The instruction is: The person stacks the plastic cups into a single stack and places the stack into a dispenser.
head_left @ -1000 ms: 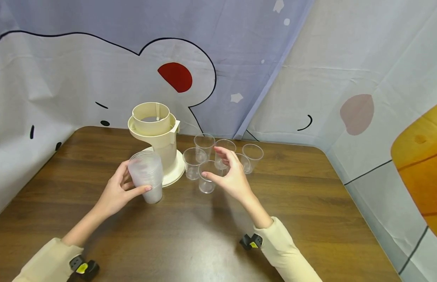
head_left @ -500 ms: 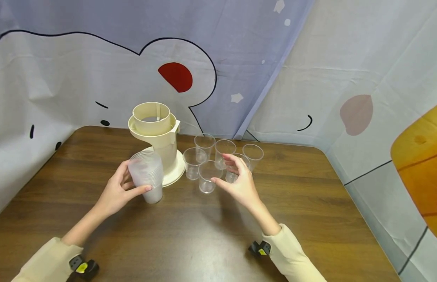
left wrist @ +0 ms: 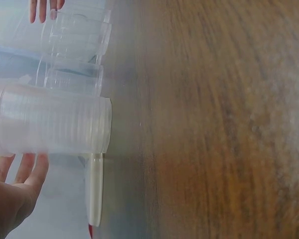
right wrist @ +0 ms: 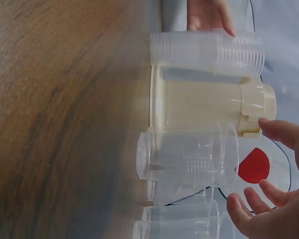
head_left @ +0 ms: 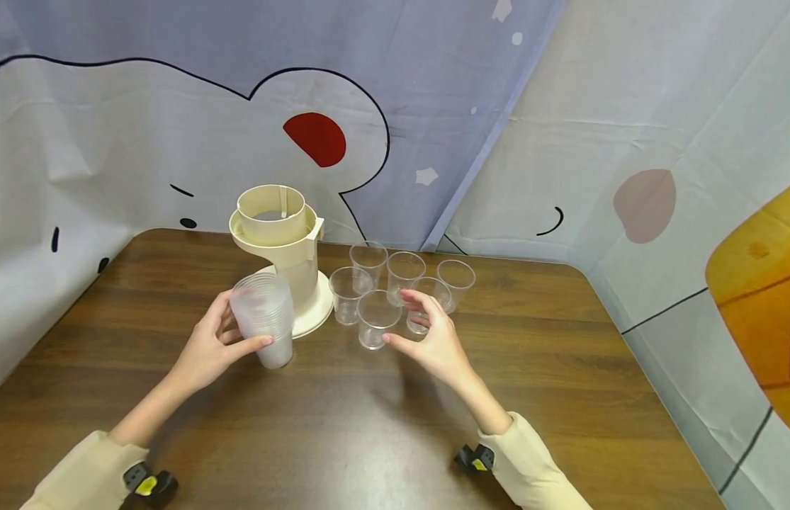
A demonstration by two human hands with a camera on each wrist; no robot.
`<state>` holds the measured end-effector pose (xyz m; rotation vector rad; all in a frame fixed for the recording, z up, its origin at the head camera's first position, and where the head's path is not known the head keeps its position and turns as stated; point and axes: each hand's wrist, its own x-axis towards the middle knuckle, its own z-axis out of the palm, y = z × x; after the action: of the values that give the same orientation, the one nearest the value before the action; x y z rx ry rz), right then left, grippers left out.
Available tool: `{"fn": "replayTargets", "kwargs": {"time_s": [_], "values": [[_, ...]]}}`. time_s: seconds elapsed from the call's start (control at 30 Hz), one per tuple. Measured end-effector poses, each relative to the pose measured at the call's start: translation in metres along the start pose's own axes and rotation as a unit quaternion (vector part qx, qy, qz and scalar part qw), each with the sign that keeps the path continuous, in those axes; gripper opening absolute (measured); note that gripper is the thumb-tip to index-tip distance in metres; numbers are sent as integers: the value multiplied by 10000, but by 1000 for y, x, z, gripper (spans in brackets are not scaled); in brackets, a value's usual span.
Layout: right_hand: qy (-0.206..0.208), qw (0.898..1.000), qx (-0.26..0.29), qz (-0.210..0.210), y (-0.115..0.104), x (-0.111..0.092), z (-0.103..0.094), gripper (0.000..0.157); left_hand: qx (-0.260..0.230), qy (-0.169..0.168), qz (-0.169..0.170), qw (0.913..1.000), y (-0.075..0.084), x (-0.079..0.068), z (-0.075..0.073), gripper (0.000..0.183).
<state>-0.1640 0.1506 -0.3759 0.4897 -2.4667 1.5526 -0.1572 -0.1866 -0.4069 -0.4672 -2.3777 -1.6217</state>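
My left hand (head_left: 210,347) grips a nested stack of clear plastic cups (head_left: 264,315), fingers at the far side and thumb at the front. The stack stands upright in the left wrist view. My right hand (head_left: 436,348) is beside the front single clear cup (head_left: 377,322), thumb and fingers spread and curved, holding nothing. In the right wrist view, a gap shows between these fingers (right wrist: 254,201) and the cup (right wrist: 187,157). Several more single clear cups, among them one at the back (head_left: 369,258) and one at the right (head_left: 457,280), stand upright close together.
Behind the stack stands a cream plastic holder (head_left: 283,237) with a ring top and a round base (head_left: 321,308). The brown wooden table (head_left: 343,432) ends at the back against a printed curtain (head_left: 471,142).
My right hand has moved back from over the cups, to the right and towards me, its fingers spread. My left hand and the stack have not visibly moved.
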Motion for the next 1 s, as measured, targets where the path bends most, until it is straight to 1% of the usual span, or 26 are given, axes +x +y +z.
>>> {"fn": "replayTargets", "kwargs": {"time_s": [0.33,0.7,1.0], "values": [[-106,9986,-403,311,3,3,6,77,53,-12,-99,9999,2,-1,0,72],[-271,9979,-502,322,5,8,13,76,57,-32,-138,9999,2,-1,-1,72],[-216,9984,-457,255,1,7,15,77,25,-31,-88,10000,2,-1,-1,73]]}}
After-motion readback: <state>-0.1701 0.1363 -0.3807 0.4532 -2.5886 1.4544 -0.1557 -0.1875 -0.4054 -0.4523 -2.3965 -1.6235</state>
